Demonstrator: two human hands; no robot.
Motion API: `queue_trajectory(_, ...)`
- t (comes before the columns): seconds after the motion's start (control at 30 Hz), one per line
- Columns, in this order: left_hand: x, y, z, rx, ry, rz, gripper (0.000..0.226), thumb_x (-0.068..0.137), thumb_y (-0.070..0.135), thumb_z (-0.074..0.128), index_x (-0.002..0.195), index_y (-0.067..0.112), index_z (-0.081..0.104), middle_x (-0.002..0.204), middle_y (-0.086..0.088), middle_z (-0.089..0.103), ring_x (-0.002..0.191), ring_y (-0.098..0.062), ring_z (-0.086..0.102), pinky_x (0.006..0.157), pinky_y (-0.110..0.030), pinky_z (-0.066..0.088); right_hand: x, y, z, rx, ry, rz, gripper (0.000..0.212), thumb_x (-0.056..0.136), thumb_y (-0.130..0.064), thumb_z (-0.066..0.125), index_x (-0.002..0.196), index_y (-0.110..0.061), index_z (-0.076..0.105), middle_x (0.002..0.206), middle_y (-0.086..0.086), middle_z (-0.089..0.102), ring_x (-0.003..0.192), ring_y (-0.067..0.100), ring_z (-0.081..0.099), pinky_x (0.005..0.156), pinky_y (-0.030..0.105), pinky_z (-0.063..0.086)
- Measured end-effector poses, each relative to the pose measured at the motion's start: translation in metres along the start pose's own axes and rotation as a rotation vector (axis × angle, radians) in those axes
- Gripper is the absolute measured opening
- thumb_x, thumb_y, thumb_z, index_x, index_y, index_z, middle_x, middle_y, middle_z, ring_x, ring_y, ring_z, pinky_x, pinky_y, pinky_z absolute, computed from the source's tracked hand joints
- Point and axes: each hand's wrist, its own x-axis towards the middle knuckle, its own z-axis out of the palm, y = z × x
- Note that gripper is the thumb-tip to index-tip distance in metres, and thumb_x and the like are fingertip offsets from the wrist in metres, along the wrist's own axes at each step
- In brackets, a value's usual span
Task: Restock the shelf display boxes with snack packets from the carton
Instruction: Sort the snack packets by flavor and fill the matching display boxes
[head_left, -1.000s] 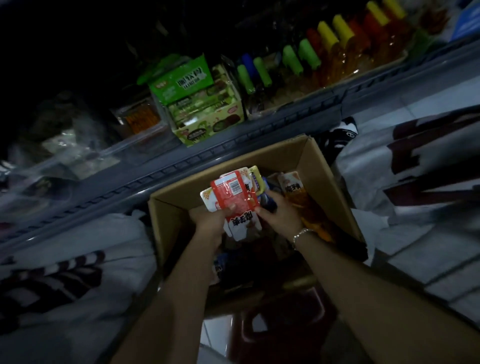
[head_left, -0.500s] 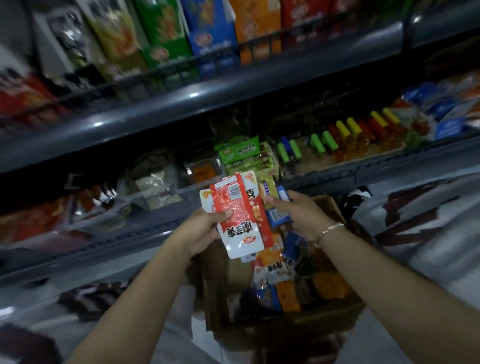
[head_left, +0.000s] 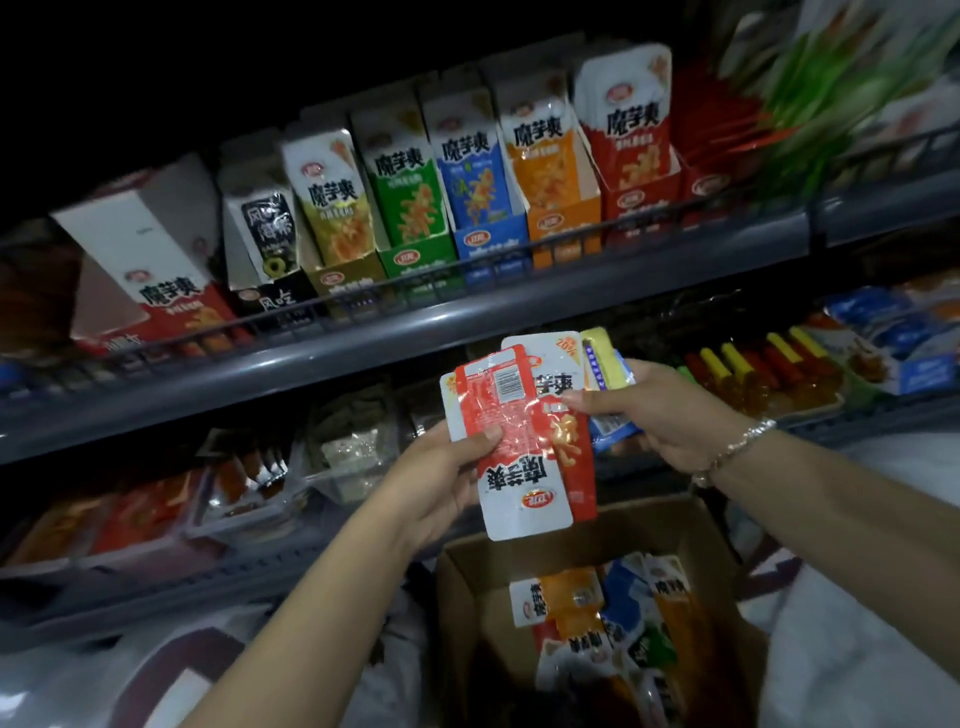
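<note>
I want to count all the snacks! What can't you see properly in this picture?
- Head view: the packets behind the red packets held by the left hand are overlapped, so no count.
- The blue and yellow packets are partly covered by the right hand.
- The carton is cut off by the bottom edge.
- Top right of the shelf is motion-blurred.
- The top left corner is too dark.

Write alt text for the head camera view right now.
Both hands, left hand and right hand, hold a fan of red-and-white snack packets above an open carton of mixed packets, facing a shelf of coloured display boxes.
</note>
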Motion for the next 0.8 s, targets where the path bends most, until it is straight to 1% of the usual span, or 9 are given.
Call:
queue_trajectory(0.03,0.002,0.001,0.002,0.026,0.02,0.002,0.025,0.09,0.008,0.058,0.115,0.008,0.058,0.103,-0.012,0.073,0.092,-0.024,0.071,0.072,-0.035,0.06,0.002,0.0,-0.002,0.041,0.027,-0.013,0.033,0.075,-0.017,0.076,0.105,-0.01,0.064,0.091,0.009,0.074,0.085,0.025,0.071,0.079,0.043,0.058)
queue_trajectory(0.07,0.005,0.002,0.002,0.05,0.046,0.005,0.024,0.09,0.009,0.06,0.115,0.008,0.058,0.102,-0.012,0.073,0.09,-0.024,0.072,0.07,-0.034,0.06,0.002,0.0,-0.004,0.091,0.058,-0.016,0.03,0.077,-0.015,0.075,0.104,-0.008,0.064,0.091,0.009,0.073,0.081,0.021,0.071,0.073,0.037,0.059)
queue_trajectory(0.13,0.009,0.004,0.0,0.096,0.095,0.017,0.024,0.089,0.009,0.062,0.113,0.01,0.059,0.099,-0.012,0.073,0.086,-0.025,0.072,0.067,-0.034,0.059,0.002,-0.001,-0.006,0.16,0.112,-0.029,0.015,0.081,-0.012,0.071,0.094,-0.012,0.064,0.085,0.005,0.071,0.061,0.008,0.068,0.047,0.018,0.051)
queue_trajectory(0.2,0.009,0.007,-0.005,0.156,0.159,0.068,0.021,0.088,0.007,0.062,0.108,0.01,0.062,0.093,-0.011,0.074,0.081,-0.024,0.072,0.068,-0.036,0.058,0.002,-0.002,-0.009,0.167,0.158,-0.05,0.01,0.081,-0.012,0.071,0.086,-0.016,0.063,0.08,0.002,0.069,0.053,0.004,0.064,0.038,0.013,0.041)
queue_trajectory(0.3,0.004,0.01,-0.015,0.205,0.257,0.231,0.014,0.087,0.005,0.063,0.098,0.012,0.067,0.087,-0.008,0.075,0.077,-0.022,0.071,0.078,-0.04,0.056,0.004,-0.003,-0.013,0.129,0.208,-0.067,0.013,0.08,-0.015,0.072,0.089,-0.015,0.063,0.081,0.001,0.069,0.063,0.008,0.062,0.038,0.012,0.04)
queue_trajectory(0.4,-0.005,0.013,-0.017,0.231,0.276,0.333,0.012,0.087,0.017,0.063,0.095,0.016,0.072,0.089,-0.001,0.076,0.081,-0.014,0.071,0.078,-0.03,0.052,0.004,-0.003,-0.013,0.097,0.226,-0.027,0.02,0.078,-0.019,0.074,0.094,-0.013,0.064,0.083,0.001,0.07,0.066,0.01,0.062,0.037,0.013,0.04)
queue_trajectory(0.53,-0.008,0.015,-0.008,0.134,0.224,0.294,0.03,0.08,0.035,0.061,0.096,0.013,0.072,0.091,-0.004,0.076,0.082,-0.013,0.072,0.069,-0.023,0.052,0.001,0.0,-0.007,0.095,0.201,-0.01,0.014,0.08,-0.017,0.073,0.089,-0.016,0.062,0.079,0.0,0.069,0.062,0.007,0.062,0.037,0.011,0.04)
queue_trajectory(0.63,-0.009,0.018,-0.001,0.023,0.225,0.229,0.035,0.077,0.042,0.06,0.094,0.014,0.072,0.089,-0.004,0.076,0.077,-0.015,0.072,0.06,-0.022,0.054,-0.002,0.001,-0.003,0.088,0.205,0.003,0.015,0.079,-0.02,0.074,0.089,-0.017,0.062,0.082,0.001,0.07,0.068,0.01,0.062,0.043,0.018,0.043)
queue_trajectory(0.8,-0.011,0.021,0.004,0.178,0.334,0.247,0.031,0.091,0.041,0.055,0.087,0.015,0.073,0.079,0.0,0.075,0.068,-0.008,0.07,0.053,-0.013,0.049,-0.009,0.0,-0.001,0.048,0.205,0.027,0.026,0.078,-0.024,0.073,0.1,-0.015,0.062,0.09,0.005,0.071,0.076,0.016,0.063,0.052,0.025,0.042)
